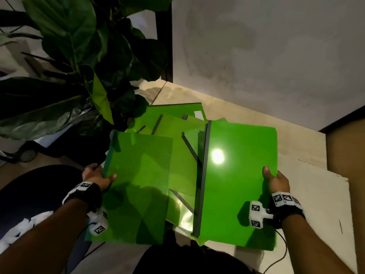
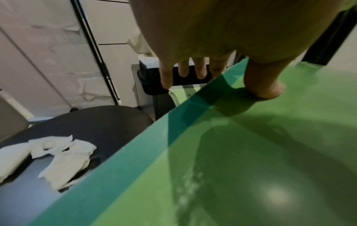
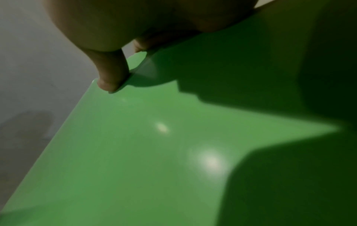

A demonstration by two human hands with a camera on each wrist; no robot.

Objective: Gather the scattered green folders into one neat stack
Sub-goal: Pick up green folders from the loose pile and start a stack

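Several green folders lie overlapped on a pale table [image 1: 308,180]. My left hand [image 1: 97,176] grips the left edge of a translucent green folder [image 1: 138,186], thumb on top and fingers beneath; in the left wrist view that thumb [image 2: 264,85] presses the folder [image 2: 251,168]. My right hand [image 1: 274,179] holds the right edge of a glossy green folder with a dark spine [image 1: 237,184], thumb on top; the right wrist view shows the thumb [image 3: 110,73] on its surface [image 3: 154,152]. More green folders [image 1: 177,123] lie beneath and behind these two.
A large leafy potted plant [image 1: 69,66] stands at the left rear, overhanging the folders. A white wall [image 1: 256,46] runs behind the table. A dark chair seat with white cloth [image 2: 63,154] sits left of the table. A brown cardboard surface [image 1: 345,151] is at the right.
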